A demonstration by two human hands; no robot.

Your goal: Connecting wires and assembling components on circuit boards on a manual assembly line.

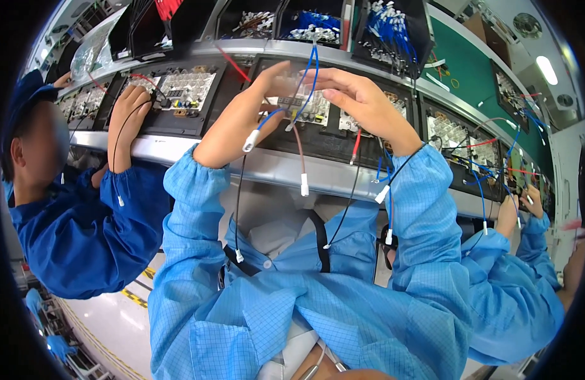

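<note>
Nearest me, my light blue sleeves (196,209) reach up to the bench, and several loose leads hang over its near edge, a pale metal rail (273,162): a black wire (238,209) below my left wrist, a brown wire (301,155) ending in a white connector (304,184), and a red wire (356,147) toward my right forearm. Just beyond that edge is my left hand (247,119), thumb and fingers curved toward the middle; a blue wire (268,118) passes by the thumb, its white end dangling over my palm side. My right hand (363,104) comes in from the other side, fingers bent and pointing left. Between my fingertips there is a pale, blurred patch, so I cannot tell whether either hand is pinching something or merely loose around it. The circuit board (319,113), with its digit display (289,101), sits right there between and behind my hands, in a black tray (332,133) set back from the rail. Another board (185,92) lies in its own tray to the left, where a co-worker's hand (129,111) rests near it. Past the trays, along the bench's far edge, stand black bins (414,60) of blue wires (389,28) and red wires (169,7).
</note>
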